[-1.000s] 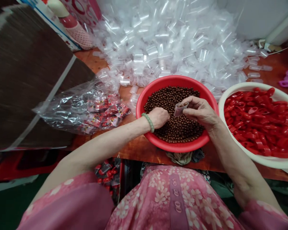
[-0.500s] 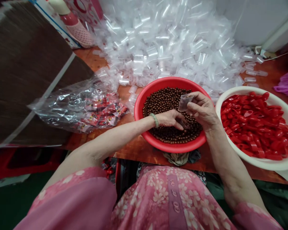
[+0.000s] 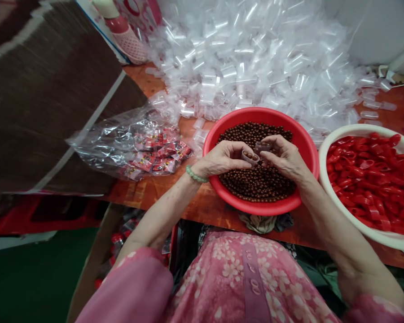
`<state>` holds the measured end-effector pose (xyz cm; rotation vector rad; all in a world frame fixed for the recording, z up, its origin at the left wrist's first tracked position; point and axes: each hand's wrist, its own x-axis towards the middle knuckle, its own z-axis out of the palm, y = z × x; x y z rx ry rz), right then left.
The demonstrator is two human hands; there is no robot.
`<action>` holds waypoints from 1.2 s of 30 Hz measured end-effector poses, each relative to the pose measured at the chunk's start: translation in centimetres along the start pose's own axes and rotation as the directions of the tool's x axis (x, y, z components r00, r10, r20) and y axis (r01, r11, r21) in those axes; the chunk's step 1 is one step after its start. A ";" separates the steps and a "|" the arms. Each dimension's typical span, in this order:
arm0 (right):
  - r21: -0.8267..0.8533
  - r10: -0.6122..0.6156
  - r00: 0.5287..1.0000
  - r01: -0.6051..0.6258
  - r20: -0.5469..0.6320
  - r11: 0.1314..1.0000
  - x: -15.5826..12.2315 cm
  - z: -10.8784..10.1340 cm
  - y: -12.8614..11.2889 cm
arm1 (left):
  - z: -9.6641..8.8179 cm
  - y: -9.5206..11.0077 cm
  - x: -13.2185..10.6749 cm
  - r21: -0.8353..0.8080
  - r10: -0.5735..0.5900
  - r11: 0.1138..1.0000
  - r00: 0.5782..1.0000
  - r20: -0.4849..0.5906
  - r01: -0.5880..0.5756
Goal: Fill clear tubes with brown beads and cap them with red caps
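Observation:
Brown round beads point(image 3: 256, 193) fill much of a red basin point(image 3: 218, 117). Over them my left hand point(image 3: 225, 158) is closed on a small clear plastic container point(image 3: 250, 157), its open mouth facing up with brown beads inside. Close beside it, my right hand point(image 3: 283, 157) pinches a second clear plastic container point(image 3: 262, 146), partly covered by the fingers. The two containers are near each other above the beads.
White basin point(image 3: 326, 139) of red plastic caps point(image 3: 373, 179) at right. Behind lies a big heap of clear containers point(image 3: 242, 58). Left are a plastic bag point(image 3: 111, 143) with red packets point(image 3: 155, 154), a large brown carton point(image 3: 54, 98) and a pink bottle point(image 3: 126, 38).
My left hand has risen out of the beads and now holds its container with beads showing in the mouth. My right hand has lowered and tilted its container. The view has shifted left.

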<state>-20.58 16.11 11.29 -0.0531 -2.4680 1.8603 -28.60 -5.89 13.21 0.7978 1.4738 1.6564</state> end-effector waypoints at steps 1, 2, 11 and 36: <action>-0.065 -0.012 1.000 0.012 0.007 0.998 0.2 0.2 0.3 | -0.1 -0.3 -0.2 -0.024 -0.007 1.000 1.000 -0.004 0.007; -0.144 -0.016 1.000 0.019 0.020 0.989 0.4 0.3 0.7 | -0.2 -0.7 -0.3 -0.053 -0.019 0.998 1.000 -0.006 0.018; -0.570 0.184 0.980 -0.113 0.069 0.814 2.5 1.3 2.9 | 0.0 -2.1 -1.0 -0.257 -0.046 0.966 0.995 -0.092 0.021; -0.457 -0.026 0.985 0.102 0.168 0.884 -1.6 -0.9 -2.6 | 3.4 -3.1 -1.0 -0.360 -0.018 0.931 0.979 -0.204 -0.058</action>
